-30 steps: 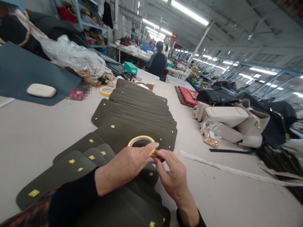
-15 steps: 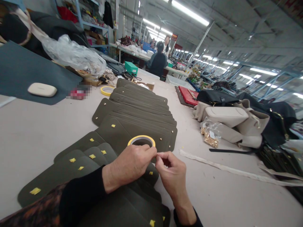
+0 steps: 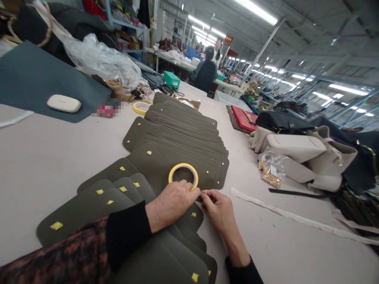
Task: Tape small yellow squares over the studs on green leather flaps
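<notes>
Clock positions are centred on your hands; 12 o'clock is straight ahead. The pale worktable [image 3: 89,154] supports the items below. Olive-green panels [image 3: 186,128] overlap in a fan from 12 o'clock round the left side to 7 o'clock; your left forearm covers part of them. Beige and black handbags [image 3: 296,146] are piled at 2 o'clock. A dark blue-grey sheet [image 3: 35,79] lies at 10 o'clock. Beyond it is a crumpled clear plastic bag [image 3: 102,59]; its contents cannot be made out. Left hand [image 3: 174,203]: fingers closed on the near edge of the yellow tape roll [image 3: 183,165], which sits just beyond it at 12 o'clock, over the panels. Right hand [image 3: 219,209]: thumb and forefinger together, just beside the left; anything between them is too small to tell. A green box [image 3: 171,81] sits at 12 o'clock, far side. A small clear pouch [image 3: 271,169], between 2 and 3 o'clock, contains gold-coloured hardware. Small yellow tape tabs [image 3: 57,225] dot the panels.
</notes>
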Available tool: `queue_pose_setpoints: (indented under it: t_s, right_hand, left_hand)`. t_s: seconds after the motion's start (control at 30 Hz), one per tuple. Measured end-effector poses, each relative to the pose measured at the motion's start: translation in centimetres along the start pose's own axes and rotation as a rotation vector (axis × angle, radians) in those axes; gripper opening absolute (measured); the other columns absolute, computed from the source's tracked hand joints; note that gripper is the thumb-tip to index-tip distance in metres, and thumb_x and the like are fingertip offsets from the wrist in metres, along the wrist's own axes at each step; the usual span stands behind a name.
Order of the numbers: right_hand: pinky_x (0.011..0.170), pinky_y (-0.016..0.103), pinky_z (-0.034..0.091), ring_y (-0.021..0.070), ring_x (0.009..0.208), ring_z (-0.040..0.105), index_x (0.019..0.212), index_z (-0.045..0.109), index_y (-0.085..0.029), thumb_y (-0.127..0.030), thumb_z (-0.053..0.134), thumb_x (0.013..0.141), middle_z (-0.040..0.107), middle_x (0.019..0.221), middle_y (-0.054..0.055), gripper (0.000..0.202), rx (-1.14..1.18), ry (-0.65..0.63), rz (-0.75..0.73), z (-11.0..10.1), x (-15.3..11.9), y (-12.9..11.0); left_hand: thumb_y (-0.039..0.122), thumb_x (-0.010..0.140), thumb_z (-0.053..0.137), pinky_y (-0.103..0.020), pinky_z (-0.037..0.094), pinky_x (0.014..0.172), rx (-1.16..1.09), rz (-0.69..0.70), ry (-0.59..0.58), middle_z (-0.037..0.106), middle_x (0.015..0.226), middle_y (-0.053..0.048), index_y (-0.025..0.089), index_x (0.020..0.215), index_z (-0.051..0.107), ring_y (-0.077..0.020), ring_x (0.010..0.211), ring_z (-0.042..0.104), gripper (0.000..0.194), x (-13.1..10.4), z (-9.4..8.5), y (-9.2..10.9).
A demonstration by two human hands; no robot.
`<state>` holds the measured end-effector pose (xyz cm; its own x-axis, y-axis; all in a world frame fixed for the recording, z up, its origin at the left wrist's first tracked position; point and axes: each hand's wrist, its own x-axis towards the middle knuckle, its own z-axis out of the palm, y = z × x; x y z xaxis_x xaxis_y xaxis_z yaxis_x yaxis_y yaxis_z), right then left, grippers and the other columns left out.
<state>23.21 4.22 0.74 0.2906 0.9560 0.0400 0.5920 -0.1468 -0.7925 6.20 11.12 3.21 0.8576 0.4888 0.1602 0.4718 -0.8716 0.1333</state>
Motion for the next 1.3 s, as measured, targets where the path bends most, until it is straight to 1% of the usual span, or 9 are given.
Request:
queue_pose_setpoints:
  t_s: [0.27, 0.43, 0.53, 0.63, 0.7, 0.9, 1.07, 1.2, 1.3]
  right_hand:
    - [0.063, 0.025, 0.044, 0.0178, 0.067, 0.066, 0.077, 0.069, -0.019, -0.015, 0.051, 0.081, 0.072, 0.073, 0.004, 0.019, -0.501, 0.035, -0.141, 0.9, 0.9, -1.1]
    - [0.058, 0.026, 0.045, 0.018, 0.059, 0.065, 0.108, 0.059, -0.016, -0.023, 0.055, 0.086, 0.067, 0.062, -0.001, 0.024, -0.465, 0.103, -0.119, -0.4, 0.5, -0.7]
    - [0.066, 0.026, 0.048, 0.0163, 0.068, 0.064, 0.098, 0.06, -0.017, -0.022, 0.05, 0.09, 0.068, 0.075, 0.003, 0.014, -0.441, 0.133, -0.303, -1.5, -0.1, -0.4]
    - [0.076, 0.028, 0.048, 0.0182, 0.082, 0.062, 0.089, 0.062, -0.017, -0.014, 0.044, 0.092, 0.066, 0.086, 0.007, 0.019, -0.561, 0.006, -0.539, -1.8, -0.4, -0.4]
    - [0.074, 0.029, 0.047, 0.0191, 0.081, 0.061, 0.085, 0.063, -0.017, -0.009, 0.045, 0.09, 0.065, 0.083, 0.007, 0.02, -0.69, -0.077, -0.59, -1.4, -0.3, -0.7]
    - [0.061, 0.026, 0.041, 0.0183, 0.069, 0.062, 0.077, 0.065, -0.015, -0.006, 0.053, 0.084, 0.067, 0.076, 0.008, 0.017, -0.934, -0.198, -0.37, 0.0, 1.4, -2.6]
    - [0.055, 0.026, 0.035, 0.0192, 0.065, 0.065, 0.066, 0.068, -0.017, -0.011, 0.054, 0.077, 0.071, 0.069, 0.009, 0.019, -0.8, -0.142, -0.082, 0.5, 2.4, -3.6]
    - [0.054, 0.025, 0.036, 0.017, 0.059, 0.064, 0.056, 0.067, -0.019, -0.007, 0.052, 0.072, 0.07, 0.061, 0.005, 0.025, -0.59, -0.234, -0.056, 0.1, 1.5, -3.8]
    - [0.061, 0.025, 0.044, 0.0176, 0.066, 0.067, 0.074, 0.073, -0.02, -0.01, 0.052, 0.078, 0.074, 0.072, 0.003, 0.024, -0.392, -0.165, -0.129, -0.8, 0.4, -3.5]
  left_hand:
    - [0.013, 0.091, 0.047, -0.035, 0.051, 0.064, -0.005, 0.011, 0.018, 0.061, 0.084, -0.007, 0.017, 0.087, 0.053, -0.023, 0.076, 0.058, 0.008, -0.1, 0.6, 0.0]
    - [0.011, 0.09, 0.047, -0.035, 0.053, 0.065, -0.013, 0.001, -0.003, 0.062, 0.085, -0.007, 0.016, 0.091, 0.054, -0.023, 0.077, 0.06, 0.009, -0.3, 0.4, -0.1]
    - [0.011, 0.091, 0.046, -0.035, 0.053, 0.066, -0.018, 0.003, -0.012, 0.062, 0.085, -0.007, 0.016, 0.092, 0.054, -0.0227, 0.078, 0.06, 0.01, -0.3, 0.3, -0.1]
    - [0.011, 0.091, 0.047, -0.035, 0.053, 0.068, -0.029, -0.003, -0.01, 0.063, 0.086, -0.007, 0.016, 0.092, 0.054, -0.0224, 0.079, 0.06, 0.009, -0.3, 0.2, -0.1]
    - [0.011, 0.091, 0.046, -0.034, 0.053, 0.068, -0.038, -0.015, -0.018, 0.063, 0.087, -0.007, 0.016, 0.091, 0.054, -0.0222, 0.08, 0.06, 0.01, -0.3, 0.2, 0.0]
    - [0.011, 0.09, 0.046, -0.034, 0.052, 0.068, -0.061, -0.018, -0.014, 0.062, 0.087, -0.006, 0.017, 0.089, 0.055, -0.0224, 0.08, 0.06, 0.011, -0.3, 0.1, -0.1]
    - [0.014, 0.093, 0.045, -0.025, 0.05, 0.069, -0.166, 0.002, 0.184, 0.063, 0.086, -0.002, 0.019, 0.094, 0.058, -0.016, 0.081, 0.062, 0.014, -0.5, -0.5, -1.0]
    - [0.018, 0.096, 0.043, -0.023, 0.052, 0.078, -0.3, 0.04, 0.377, 0.067, 0.092, -0.001, 0.02, 0.11, 0.057, -0.013, 0.088, 0.064, 0.02, -0.6, -1.4, -1.7]
    - [0.02, 0.096, 0.043, -0.026, 0.051, 0.09, -0.375, 0.099, 0.434, 0.068, 0.109, -0.002, 0.021, 0.126, 0.048, -0.0125, 0.098, 0.065, 0.03, -0.6, -1.8, -1.9]
